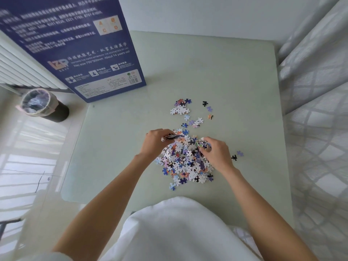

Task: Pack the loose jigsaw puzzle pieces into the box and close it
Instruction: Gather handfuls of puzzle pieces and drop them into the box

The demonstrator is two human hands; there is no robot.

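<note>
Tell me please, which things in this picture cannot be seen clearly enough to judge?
- Box, head view: top cut off by the frame edge; whether it is open cannot be told.
- Small print on the box: blurred, unreadable.
- Pieces gripped in the left hand and right hand: fingers hide their number.
- Bin contents: too blurred.

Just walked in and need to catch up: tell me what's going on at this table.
A person is gathering loose jigsaw pieces from a pile on the pale green table. The left hand grips a bunch of pieces, and the right hand holds another bunch. A smaller scatter of pieces lies farther back. The blue puzzle box stands at the table's far left edge, and most pieces are not yet packed.
</note>
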